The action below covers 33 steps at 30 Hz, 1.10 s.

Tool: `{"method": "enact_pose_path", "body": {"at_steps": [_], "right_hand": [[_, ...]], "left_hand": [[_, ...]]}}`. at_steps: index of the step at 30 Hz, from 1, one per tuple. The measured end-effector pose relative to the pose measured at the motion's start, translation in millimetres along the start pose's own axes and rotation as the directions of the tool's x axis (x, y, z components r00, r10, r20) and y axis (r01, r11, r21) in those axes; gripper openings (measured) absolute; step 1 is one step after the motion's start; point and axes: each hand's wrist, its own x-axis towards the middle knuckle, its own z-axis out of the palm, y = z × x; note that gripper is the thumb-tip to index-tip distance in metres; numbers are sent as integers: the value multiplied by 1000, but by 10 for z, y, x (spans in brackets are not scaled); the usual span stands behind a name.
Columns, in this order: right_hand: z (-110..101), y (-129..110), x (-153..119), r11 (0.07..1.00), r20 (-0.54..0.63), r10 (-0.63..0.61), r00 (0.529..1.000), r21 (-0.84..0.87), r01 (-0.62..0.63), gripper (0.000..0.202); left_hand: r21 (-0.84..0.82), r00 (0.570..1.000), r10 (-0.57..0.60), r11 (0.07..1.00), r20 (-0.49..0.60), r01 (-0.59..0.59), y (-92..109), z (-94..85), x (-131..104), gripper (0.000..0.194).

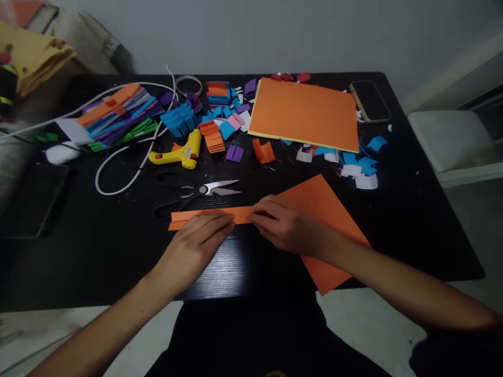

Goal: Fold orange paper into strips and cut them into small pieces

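A long orange paper strip (242, 213), creased lengthwise, lies in front of me near the table's front edge. My left hand (196, 246) bends over its middle, fingertips together and pressed on the paper; the thumb is mostly hidden. Farther right, my right hand (288, 225) pinches the strip near its right end between thumb and fingers. Beneath my right hand and wrist lies a larger orange sheet (326, 209), turned at an angle. Scissors (202, 190) with black handles rest partly spread just behind the strip.
Behind the scissors are a yellow glue gun (181, 152) and a looping white cable (113, 192). Folded coloured strips (118, 112) pile up at the left. An orange sheet stack (306, 112), paper scraps (367, 166) and a phone (370, 101) occupy the back right of the black table (424, 230).
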Motion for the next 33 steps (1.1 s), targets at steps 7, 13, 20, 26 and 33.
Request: {"method": "enact_pose_path", "body": {"at_steps": [7,13,20,26,33], "right_hand": [[-14,-18,-37,997,81,-33,996,-69,39,24],[-35,-64,-36,993,137,-21,990,-108,36,23],[-111,-157,20,959,195,-49,980,-264,101,26],[-94,-176,32,948,183,-71,981,-293,123,22],[-78,-200,38,950,181,-70,981,-288,121,21]], "left_hand": [[71,999,36,997,-4,-35,48,-4,45,33],[87,998,41,996,-48,-36,62,54,55,29],[99,999,37,994,-26,-35,111,21,106,27],[159,998,50,986,-38,-44,152,23,139,27],[196,996,81,978,-45,-71,185,44,129,25]]}}
